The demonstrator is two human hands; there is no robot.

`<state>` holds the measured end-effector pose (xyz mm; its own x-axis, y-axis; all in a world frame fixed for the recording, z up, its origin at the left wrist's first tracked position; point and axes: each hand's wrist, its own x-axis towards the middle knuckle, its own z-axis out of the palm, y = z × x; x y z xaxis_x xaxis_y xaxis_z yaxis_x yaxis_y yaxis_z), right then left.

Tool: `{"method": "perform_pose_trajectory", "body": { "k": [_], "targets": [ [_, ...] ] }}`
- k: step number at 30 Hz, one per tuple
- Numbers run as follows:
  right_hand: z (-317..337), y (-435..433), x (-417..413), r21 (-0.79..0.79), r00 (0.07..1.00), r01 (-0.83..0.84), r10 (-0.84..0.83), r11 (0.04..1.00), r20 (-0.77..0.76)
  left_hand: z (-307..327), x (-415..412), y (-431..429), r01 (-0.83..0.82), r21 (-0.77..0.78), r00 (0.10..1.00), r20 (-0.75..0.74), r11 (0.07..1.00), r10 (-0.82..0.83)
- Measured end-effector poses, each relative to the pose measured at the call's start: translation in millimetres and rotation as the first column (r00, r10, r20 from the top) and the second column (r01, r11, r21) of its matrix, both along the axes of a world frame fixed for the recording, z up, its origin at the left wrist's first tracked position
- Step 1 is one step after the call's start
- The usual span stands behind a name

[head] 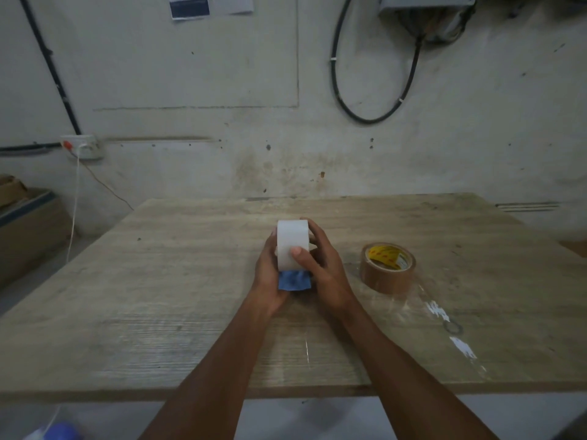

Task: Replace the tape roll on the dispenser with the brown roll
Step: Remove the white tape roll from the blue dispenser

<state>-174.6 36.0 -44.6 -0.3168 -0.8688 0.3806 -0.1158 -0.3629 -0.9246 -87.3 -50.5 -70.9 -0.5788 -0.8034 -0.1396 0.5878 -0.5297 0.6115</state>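
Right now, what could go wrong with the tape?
The white tape roll is squeezed between the left hand and the right hand above the blue dispenser; pulled hard, it may pop free and drop. Dispensers often have a cutting blade, unseen here, near those fingers. The brown roll lies beside clear film that might stick to it.

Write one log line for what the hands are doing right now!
step: old roll coming off | left hand: on dispenser | right hand: on white roll | brown roll: on table, untouched
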Motion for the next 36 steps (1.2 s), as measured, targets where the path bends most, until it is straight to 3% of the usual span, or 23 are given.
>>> {"method": "perform_pose_trajectory", "body": {
  "k": [9,13,18,26,32,36],
  "targets": [
    [-4,-5,-3,-0.033,0.998,0.053,-0.054,0.998,-0.015,6,2,-1,0.051,0.063,0.997,-0.063,0.997,-0.047],
    [-4,-3,-5,-0.059,0.998,0.060,-0.058,0.996,0.030,2,1,-3,0.078,0.055,0.989,-0.129,0.995,-0.070],
    [-4,-3,-7,-0.094,0.996,0.086,-0.083,0.992,0.036,4,3,-2,0.018,0.000,0.996,-0.086,1.000,-0.018],
    [-8,-6,-19,-0.113,0.990,0.110,-0.099,0.987,0.096,16,6,8,0.058,-0.023,0.990,-0.125,0.998,-0.061],
    [-6,-8,-27,-0.144,0.922,0.148,-0.084,0.978,0.377,25,10,9,-0.108,0.074,0.975,-0.189,0.991,0.120],
    [-2,-8,-30,-0.134,0.749,0.022,0.072,0.991,0.659,30,12,12,-0.072,0.111,0.973,-0.212,0.991,0.094]
  ]
}}
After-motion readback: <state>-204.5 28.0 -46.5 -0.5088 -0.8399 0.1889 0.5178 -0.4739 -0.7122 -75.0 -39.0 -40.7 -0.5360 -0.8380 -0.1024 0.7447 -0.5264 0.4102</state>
